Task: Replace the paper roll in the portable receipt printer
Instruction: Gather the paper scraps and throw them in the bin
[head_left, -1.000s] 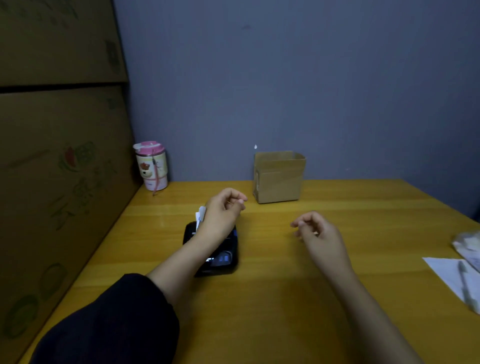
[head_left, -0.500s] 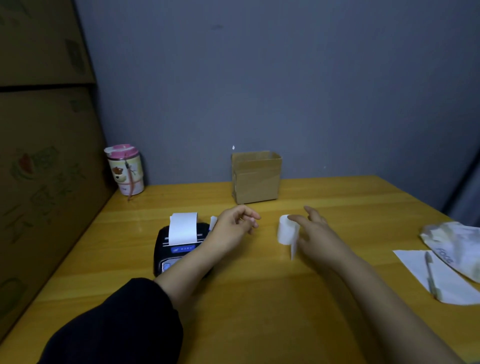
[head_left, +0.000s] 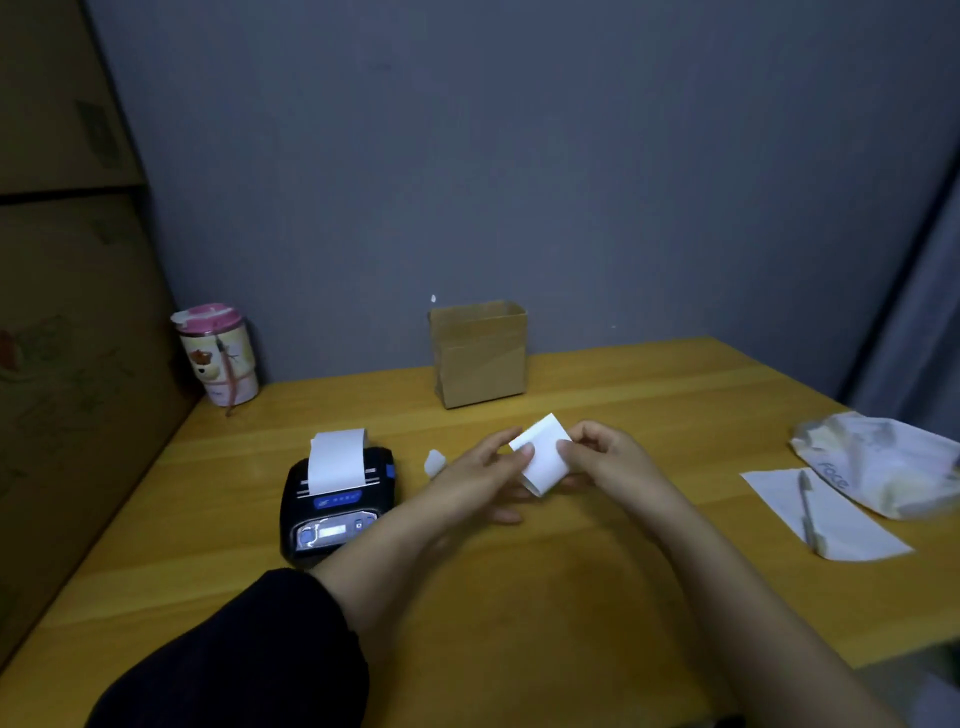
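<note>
Currently holding white paper roll (head_left: 540, 460) between left hand (head_left: 480, 480) and right hand (head_left: 605, 457), fingers pinched closed, above desk (head_left: 519, 597) centre; black portable receipt printer (head_left: 337, 506) toward left edge, paper already protruding. Risk: loose tail unspooling if pinch slackens

Two bare forearms enter from the lower edge of the head view, each ending in a bare hand — the left hand (head_left: 480, 480) and the right hand (head_left: 605, 460). The left arm wears a dark, near-black sleeve (head_left: 244, 660) of soft, plain fabric, pushed up so its bunched cuff sits at about the elbow; no print, stripe or button shows on it. The right arm is uncovered for as far as the frame shows it — no sleeve edge in sight. The fingers (head_left: 563, 446) carry short nails, seen pale at the tips.
</note>
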